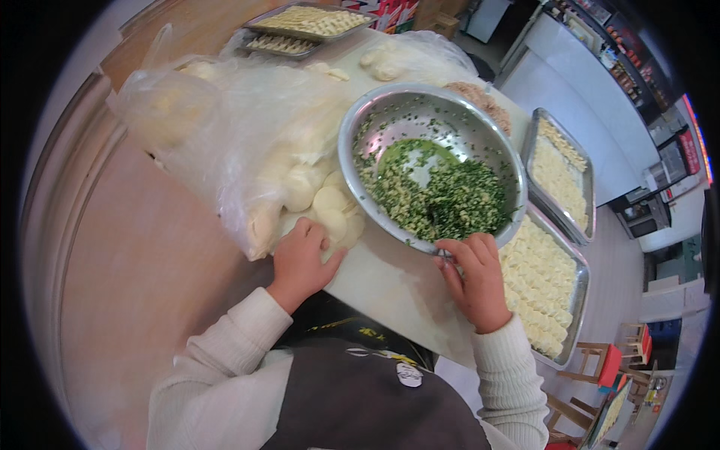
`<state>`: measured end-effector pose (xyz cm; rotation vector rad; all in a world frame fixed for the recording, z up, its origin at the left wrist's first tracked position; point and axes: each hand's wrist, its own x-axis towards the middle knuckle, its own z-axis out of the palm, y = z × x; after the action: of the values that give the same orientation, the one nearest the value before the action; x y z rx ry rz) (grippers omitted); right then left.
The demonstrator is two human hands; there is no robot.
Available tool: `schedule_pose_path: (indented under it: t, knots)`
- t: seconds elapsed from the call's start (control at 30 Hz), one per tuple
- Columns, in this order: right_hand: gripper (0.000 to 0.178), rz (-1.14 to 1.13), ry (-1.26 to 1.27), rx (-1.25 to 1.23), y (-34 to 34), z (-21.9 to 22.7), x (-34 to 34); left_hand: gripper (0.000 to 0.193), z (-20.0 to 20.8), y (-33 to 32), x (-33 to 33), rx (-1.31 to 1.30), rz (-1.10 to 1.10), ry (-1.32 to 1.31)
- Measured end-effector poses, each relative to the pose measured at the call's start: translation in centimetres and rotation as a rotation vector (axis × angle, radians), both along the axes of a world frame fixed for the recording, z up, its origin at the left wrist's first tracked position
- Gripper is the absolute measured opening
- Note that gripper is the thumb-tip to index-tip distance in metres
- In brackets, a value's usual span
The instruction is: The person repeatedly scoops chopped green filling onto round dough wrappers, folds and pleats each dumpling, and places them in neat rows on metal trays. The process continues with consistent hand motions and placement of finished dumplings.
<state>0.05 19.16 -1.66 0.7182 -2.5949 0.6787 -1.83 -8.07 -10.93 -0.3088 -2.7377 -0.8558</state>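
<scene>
My left hand (300, 261) is at the table's near edge beside a loose pile of round dough wrappers (330, 204). Its thumb stands apart from the bent fingers, and nothing shows between them. A large metal bowl (358, 196) is tilted toward me, with chopped green and pale filling (450, 199) heaped on its near side and greenish liquid beyond. At the bowl's near rim, my right hand (476, 281) is closed in a pinch. Something small and shiny shows at its fingertips; I cannot make out what it is.
Clear plastic bags (232, 127) cover the table's left side. To the right lie a tray of dumplings (544, 289) and a second tray (559, 176). Stacked trays (311, 21) and another plastic bag (420, 56) are at the back. Red-seated stools (609, 366) stand lower right.
</scene>
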Motion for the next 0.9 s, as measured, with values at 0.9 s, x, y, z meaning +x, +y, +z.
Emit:
schedule_pose_path:
  t: [0.9]
  knots:
    - [0.031, -0.444, -0.449, -0.986, 1.6, 0.3, 1.7, 0.042, 7.6, 0.2, -1.8, 1.549, -0.262, -0.893]
